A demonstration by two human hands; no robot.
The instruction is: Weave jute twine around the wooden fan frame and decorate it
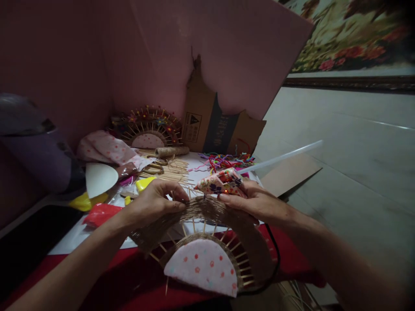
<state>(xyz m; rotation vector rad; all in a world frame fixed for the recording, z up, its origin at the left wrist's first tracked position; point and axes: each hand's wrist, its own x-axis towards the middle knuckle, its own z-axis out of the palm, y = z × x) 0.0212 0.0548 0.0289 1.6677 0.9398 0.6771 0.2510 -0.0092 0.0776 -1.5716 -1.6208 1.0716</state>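
Left hand (154, 205) pinching top rim of half-round jute-woven bamboo-stick fan with pink dotted fabric centre (204, 259), at front edge of red tabletop (126, 272). Right hand (256, 203) steadying rim, clutching floral fabric cone (222, 181). Fan looks light, springy, with brittle sticks: grip woven band, not stick tips.

Red-covered table (129, 276): white sheet (69, 244), bamboo sticks (173, 172), twine spool (171, 151), coloured cords (227, 162), possibly scissors (155, 167).

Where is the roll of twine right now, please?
Head view, left of centre: the roll of twine lies by the finished fan, beyond the left hand.
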